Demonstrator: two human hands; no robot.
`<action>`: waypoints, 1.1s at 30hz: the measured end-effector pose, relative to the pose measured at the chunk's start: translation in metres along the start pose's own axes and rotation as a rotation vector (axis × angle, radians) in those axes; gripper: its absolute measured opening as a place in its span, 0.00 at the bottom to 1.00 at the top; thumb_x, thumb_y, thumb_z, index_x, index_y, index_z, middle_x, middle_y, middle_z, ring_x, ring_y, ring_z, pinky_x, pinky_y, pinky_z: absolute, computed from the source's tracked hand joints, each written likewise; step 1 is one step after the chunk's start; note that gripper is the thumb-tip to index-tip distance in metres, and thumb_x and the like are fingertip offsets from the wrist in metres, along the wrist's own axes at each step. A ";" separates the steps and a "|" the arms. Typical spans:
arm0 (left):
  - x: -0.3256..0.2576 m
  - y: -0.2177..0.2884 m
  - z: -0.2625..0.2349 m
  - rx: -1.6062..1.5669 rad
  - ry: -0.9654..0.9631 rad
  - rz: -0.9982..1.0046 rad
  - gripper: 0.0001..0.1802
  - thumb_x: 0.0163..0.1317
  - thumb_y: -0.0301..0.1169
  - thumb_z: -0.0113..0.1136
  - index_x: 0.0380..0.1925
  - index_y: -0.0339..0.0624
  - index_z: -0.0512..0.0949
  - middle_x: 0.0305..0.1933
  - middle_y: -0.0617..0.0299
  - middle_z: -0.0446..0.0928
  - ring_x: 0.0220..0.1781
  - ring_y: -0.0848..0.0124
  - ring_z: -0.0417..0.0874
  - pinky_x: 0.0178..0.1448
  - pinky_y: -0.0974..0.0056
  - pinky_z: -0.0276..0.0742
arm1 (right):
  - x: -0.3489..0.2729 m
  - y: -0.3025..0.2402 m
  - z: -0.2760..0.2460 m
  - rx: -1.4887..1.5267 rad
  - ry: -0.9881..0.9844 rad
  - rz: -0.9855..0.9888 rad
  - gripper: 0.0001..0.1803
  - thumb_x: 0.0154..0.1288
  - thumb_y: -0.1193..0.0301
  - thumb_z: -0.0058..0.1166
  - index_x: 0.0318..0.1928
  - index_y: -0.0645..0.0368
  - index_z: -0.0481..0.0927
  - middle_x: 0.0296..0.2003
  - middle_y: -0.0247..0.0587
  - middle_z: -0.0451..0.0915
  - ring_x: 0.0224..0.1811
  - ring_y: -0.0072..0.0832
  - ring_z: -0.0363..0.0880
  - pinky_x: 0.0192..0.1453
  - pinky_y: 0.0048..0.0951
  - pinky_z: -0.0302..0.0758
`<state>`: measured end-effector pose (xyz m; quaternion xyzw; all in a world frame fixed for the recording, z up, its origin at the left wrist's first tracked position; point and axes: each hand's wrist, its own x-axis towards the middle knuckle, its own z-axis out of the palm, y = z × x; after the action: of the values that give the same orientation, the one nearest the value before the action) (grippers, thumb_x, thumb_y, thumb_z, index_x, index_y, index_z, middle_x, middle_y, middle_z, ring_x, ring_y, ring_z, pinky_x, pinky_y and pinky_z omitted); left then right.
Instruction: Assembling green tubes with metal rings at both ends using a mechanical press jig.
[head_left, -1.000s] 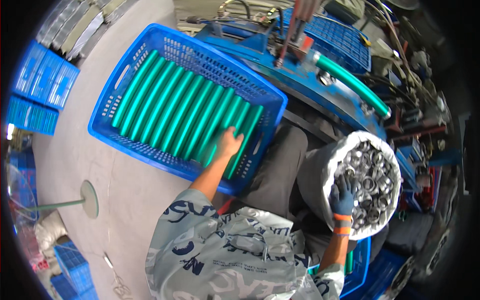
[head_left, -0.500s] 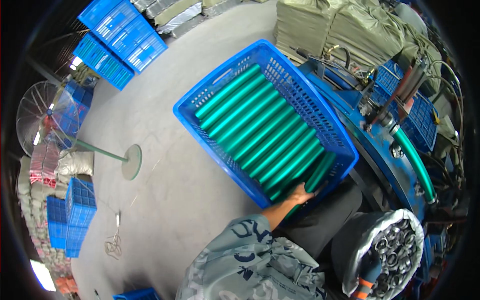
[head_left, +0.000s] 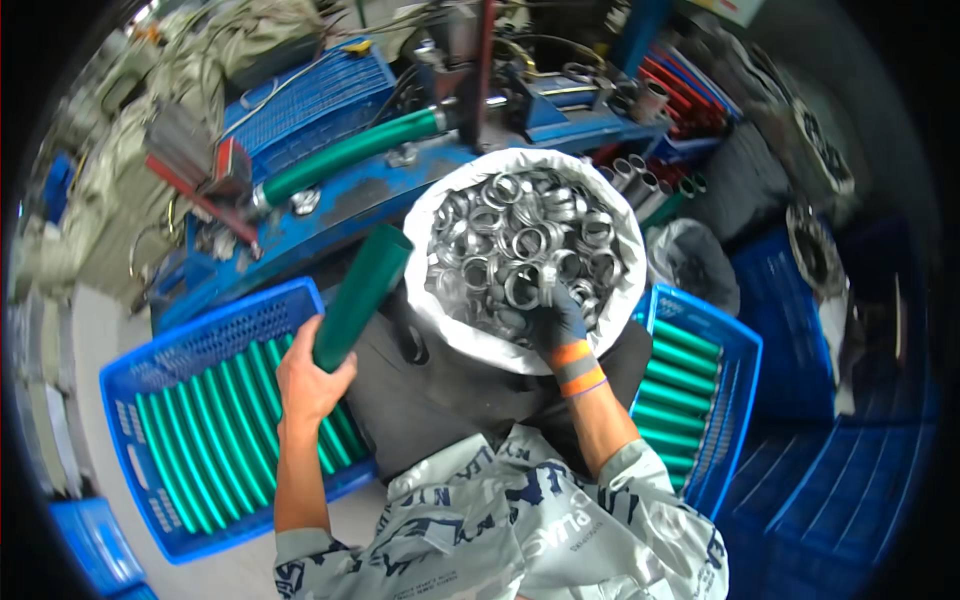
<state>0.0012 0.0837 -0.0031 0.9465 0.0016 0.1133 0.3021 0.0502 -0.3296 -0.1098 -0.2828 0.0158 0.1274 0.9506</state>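
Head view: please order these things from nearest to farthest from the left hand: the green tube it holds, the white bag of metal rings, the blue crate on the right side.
From the left hand:
1. Green tube, gripped in it.
2. White bag of metal rings, to its right.
3. Blue crate, far right, beyond the gloved right hand.

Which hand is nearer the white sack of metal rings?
Right. The gloved right hand is inside the white sack of silver metal rings, touching them. The bare left hand holds a green hose piece beside the sack.

The person is wearing a grey patterned short-sleeved shirt (head_left: 480,530); the right hand (head_left: 558,318) is wearing a dark glove with what looks like an orange-banded cuff.
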 end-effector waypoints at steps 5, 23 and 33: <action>0.031 0.084 -0.008 0.072 -0.178 0.273 0.35 0.57 0.32 0.83 0.67 0.45 0.88 0.59 0.49 0.93 0.57 0.46 0.96 0.63 0.48 0.92 | -0.026 -0.025 0.011 0.154 -0.227 -0.043 0.53 0.85 0.42 0.64 0.94 0.58 0.59 0.78 0.66 0.82 0.69 0.55 0.93 0.66 0.51 0.98; 0.018 0.111 -0.029 0.198 -0.308 0.399 0.36 0.51 0.32 0.80 0.65 0.46 0.88 0.47 0.52 0.89 0.48 0.46 0.93 0.53 0.47 0.90 | -0.049 -0.040 0.079 -0.781 -0.260 -0.277 0.60 0.82 0.51 0.71 0.95 0.73 0.51 0.91 0.63 0.63 0.96 0.45 0.60 0.97 0.42 0.53; 0.013 0.093 -0.020 0.146 -0.335 0.388 0.40 0.48 0.32 0.80 0.68 0.47 0.88 0.48 0.52 0.89 0.51 0.47 0.92 0.56 0.46 0.89 | -0.055 -0.011 0.077 -0.725 -0.182 -0.317 0.55 0.89 0.47 0.61 0.93 0.76 0.54 0.77 0.56 0.79 0.81 0.42 0.77 0.90 0.41 0.65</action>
<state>0.0037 0.0204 0.0687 0.9539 -0.2219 0.0106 0.2017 -0.0035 -0.3095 -0.0337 -0.5860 -0.1583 0.0009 0.7947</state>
